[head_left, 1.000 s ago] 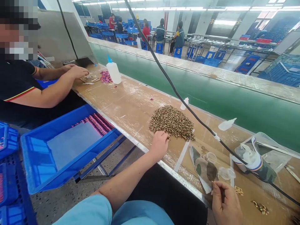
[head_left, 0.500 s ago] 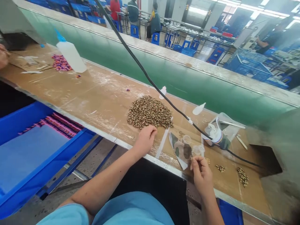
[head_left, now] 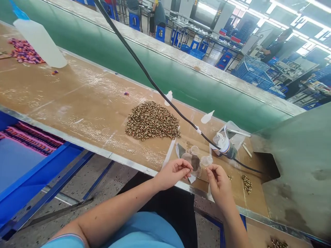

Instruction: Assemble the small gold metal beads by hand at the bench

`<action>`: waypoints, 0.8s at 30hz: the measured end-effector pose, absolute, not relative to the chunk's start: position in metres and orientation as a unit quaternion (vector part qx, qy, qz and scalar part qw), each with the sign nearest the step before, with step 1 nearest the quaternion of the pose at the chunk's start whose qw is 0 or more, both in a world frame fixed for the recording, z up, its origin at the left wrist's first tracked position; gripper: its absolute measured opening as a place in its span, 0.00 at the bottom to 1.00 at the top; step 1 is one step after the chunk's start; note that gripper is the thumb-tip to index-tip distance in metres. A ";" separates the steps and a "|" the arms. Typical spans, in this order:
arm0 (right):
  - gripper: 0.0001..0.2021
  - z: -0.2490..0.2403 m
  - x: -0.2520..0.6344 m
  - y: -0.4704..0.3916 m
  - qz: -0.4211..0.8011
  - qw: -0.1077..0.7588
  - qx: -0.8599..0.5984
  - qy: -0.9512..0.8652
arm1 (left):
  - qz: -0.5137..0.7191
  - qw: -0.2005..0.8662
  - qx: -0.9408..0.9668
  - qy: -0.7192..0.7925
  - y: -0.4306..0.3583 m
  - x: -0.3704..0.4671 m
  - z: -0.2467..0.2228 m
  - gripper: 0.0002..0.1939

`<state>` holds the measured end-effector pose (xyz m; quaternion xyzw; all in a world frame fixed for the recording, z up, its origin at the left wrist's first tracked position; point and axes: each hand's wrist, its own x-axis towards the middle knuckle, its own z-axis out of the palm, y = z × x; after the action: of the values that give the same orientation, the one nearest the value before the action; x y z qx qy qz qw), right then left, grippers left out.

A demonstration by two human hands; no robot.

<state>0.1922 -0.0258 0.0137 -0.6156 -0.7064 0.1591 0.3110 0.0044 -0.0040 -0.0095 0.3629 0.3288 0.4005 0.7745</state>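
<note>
My left hand [head_left: 176, 173] is pinched on a small metallic piece, over the near edge of a camouflage-patterned cloth [head_left: 191, 161]. Just right of it, my right hand [head_left: 218, 179] is also pinched; a tiny thing at its fingertips is too small to name. The hands are apart. A large pile of small gold-and-dark pieces [head_left: 152, 120] lies on the brown work surface beyond my left hand. Two small clear round containers, one of them here [head_left: 207, 160], rest by the cloth. A smaller heap of similar pieces [head_left: 247, 184] sits right of my right hand.
A black cable [head_left: 152, 81] crosses above the surface. Small white bottles [head_left: 168, 98] stand and lie near the green wall. At the far left are a large white bottle [head_left: 41, 41] and pink-purple pieces [head_left: 26, 51]. A blue bin [head_left: 31, 165] is below left. People are in the background.
My left hand has left the pile's near edge and come right, close to my right hand, with a small piece in its fingers. The view has shifted right.
</note>
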 end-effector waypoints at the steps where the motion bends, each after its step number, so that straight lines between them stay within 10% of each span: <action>1: 0.11 0.017 0.195 -0.023 0.108 0.294 -0.612 -0.726 | 0.400 0.777 0.360 0.327 -0.003 0.004 -0.009 0.16; 8: 0.11 0.036 0.218 0.001 -0.126 0.169 -0.533 -0.820 | 0.391 0.782 0.362 0.322 -0.001 0.004 -0.011 0.13; 24: 0.10 0.051 0.216 0.016 -0.223 0.045 -0.446 -0.866 | 0.379 0.780 0.373 0.330 -0.001 0.004 -0.010 0.09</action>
<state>0.2159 0.0155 0.0506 -0.4457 -0.8657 -0.2235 0.0447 0.0044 -0.0013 -0.0099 0.3732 0.3299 0.3790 0.7799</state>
